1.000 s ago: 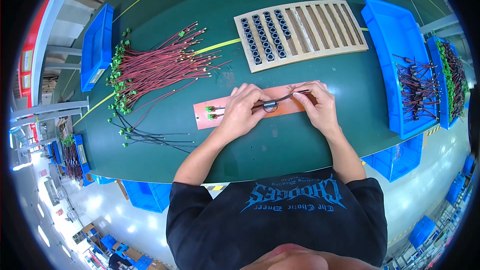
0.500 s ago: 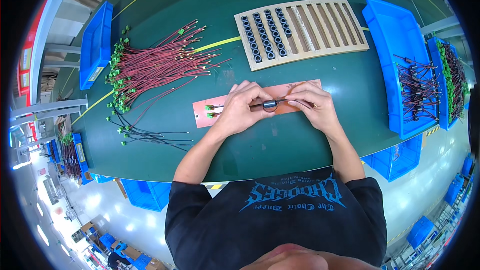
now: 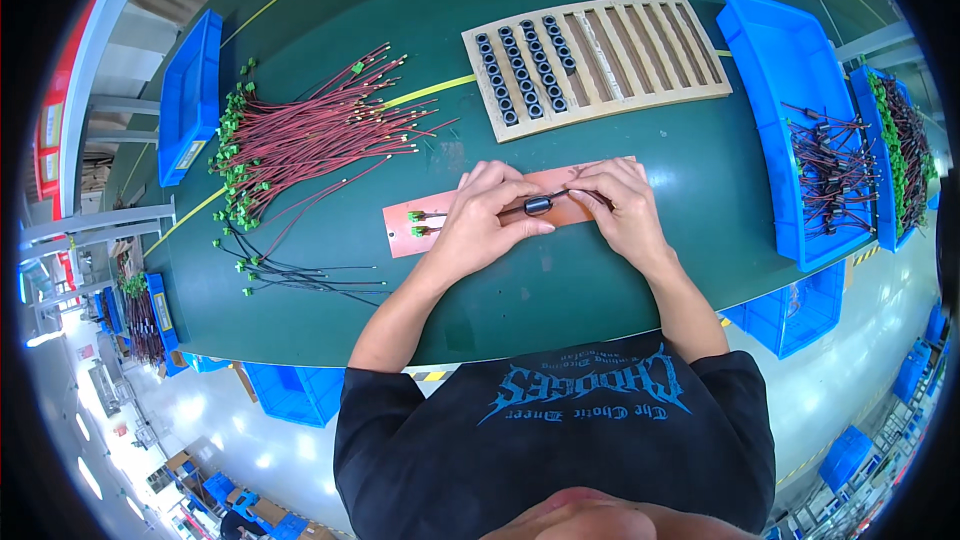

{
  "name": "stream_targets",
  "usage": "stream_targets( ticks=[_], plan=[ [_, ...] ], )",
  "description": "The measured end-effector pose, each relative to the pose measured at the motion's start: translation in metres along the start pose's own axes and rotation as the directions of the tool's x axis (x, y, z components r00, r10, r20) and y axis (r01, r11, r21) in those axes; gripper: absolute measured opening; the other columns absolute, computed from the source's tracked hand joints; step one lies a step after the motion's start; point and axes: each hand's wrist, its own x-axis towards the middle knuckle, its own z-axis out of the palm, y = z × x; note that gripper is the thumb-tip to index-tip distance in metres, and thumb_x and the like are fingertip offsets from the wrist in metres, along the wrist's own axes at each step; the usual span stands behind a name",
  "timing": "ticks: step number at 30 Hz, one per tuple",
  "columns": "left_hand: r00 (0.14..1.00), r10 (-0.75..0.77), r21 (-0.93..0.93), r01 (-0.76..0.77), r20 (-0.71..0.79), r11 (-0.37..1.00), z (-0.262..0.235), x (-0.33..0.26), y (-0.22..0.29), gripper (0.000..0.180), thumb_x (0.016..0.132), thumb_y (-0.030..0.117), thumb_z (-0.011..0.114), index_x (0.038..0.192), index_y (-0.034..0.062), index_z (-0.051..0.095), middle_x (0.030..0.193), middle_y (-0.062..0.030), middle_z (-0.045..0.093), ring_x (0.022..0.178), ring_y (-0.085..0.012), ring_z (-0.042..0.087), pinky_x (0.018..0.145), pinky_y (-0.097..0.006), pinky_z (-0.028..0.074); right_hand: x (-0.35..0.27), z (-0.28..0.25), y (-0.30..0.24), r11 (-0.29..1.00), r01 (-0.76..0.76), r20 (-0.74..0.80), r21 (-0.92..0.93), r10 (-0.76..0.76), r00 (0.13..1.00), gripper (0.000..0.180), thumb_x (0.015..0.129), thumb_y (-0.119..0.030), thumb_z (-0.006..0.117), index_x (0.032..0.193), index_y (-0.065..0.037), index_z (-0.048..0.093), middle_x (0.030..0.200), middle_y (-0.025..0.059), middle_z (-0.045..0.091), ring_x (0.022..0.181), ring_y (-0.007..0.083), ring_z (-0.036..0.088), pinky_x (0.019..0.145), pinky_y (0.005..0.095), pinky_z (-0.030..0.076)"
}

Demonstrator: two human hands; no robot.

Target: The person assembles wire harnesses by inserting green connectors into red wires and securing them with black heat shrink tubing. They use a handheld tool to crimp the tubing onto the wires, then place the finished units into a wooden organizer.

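A reddish-brown board (image 3: 400, 240) lies before me on the green table, with two green connectors (image 3: 416, 223) near its left end. Wires run from the connectors under my left hand (image 3: 485, 215), whose fingers are closed round them beside a black ferrite core (image 3: 538, 205). On the core's other side my right hand (image 3: 622, 205) pinches the dark wires (image 3: 575, 193) between thumb and fingers. The core sits around the wires between both hands. What lies under my left palm is hidden.
Red wires (image 3: 310, 125) with green connectors and several black wires (image 3: 310, 275) lie at left. Beyond the board stands a slotted wooden rack (image 3: 640, 100) partly filled with black cores (image 3: 533, 105). A blue bin (image 3: 785, 210) at right holds finished-looking cable assemblies (image 3: 830, 170).
My right hand has shifted slightly left, and its fingers have curled more over the wires. The wire loop below the core no longer shows. My left hand keeps nearly the same place.
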Motion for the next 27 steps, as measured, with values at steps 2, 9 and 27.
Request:
stream_targets(
  ticks=[2, 9, 27],
  plan=[
    [1.0, 0.03, 0.037, -0.029, -0.005, 0.999, 0.002, -0.001, 0.0, 0.025, 0.082, 0.011, 0.083, 0.104, 0.0038, 0.076, 0.097, -0.0082, 0.065, 0.097, -0.0249, 0.061, 0.088, -0.039, 0.048, 0.001, -0.001, 0.0, 1.0, -0.001, 0.013, -0.015, 0.001, 1.0, 0.011, 0.085, -0.006, 0.079, 0.095, -0.009, 0.074, 0.095, 0.0049, 0.074, 0.094, 0.0226, 0.068, 0.089, 0.0379, 0.043],
    [0.998, 0.067, 0.073, -0.066, -0.013, 0.995, 0.008, -0.002, -0.002, 0.027, 0.081, 0.009, 0.083, 0.106, 0.0016, 0.075, 0.097, -0.0104, 0.063, 0.094, -0.0281, 0.062, 0.084, -0.039, 0.052, -0.001, -0.005, 0.0, 0.998, -0.017, 0.035, -0.054, 0.019, 0.999, 0.01, 0.086, -0.008, 0.079, 0.095, -0.009, 0.075, 0.097, 0.0028, 0.074, 0.099, 0.0207, 0.068, 0.089, 0.0375, 0.043],
    [0.996, 0.074, -0.07, -0.076, -0.041, 0.995, 0.009, -0.006, -0.011, 0.029, 0.079, 0.001, 0.081, 0.107, 0.0018, 0.073, 0.099, -0.0107, 0.069, 0.092, -0.0268, 0.066, 0.079, -0.038, 0.055, 0.0, -0.001, 0.003, 0.969, -0.119, 0.102, 0.215, 0.099, 0.99, 0.013, 0.082, -0.01, 0.082, 0.094, -0.01, 0.078, 0.092, 0.0033, 0.077, 0.099, 0.024, 0.071, 0.095, 0.0392, 0.045]
  ],
)
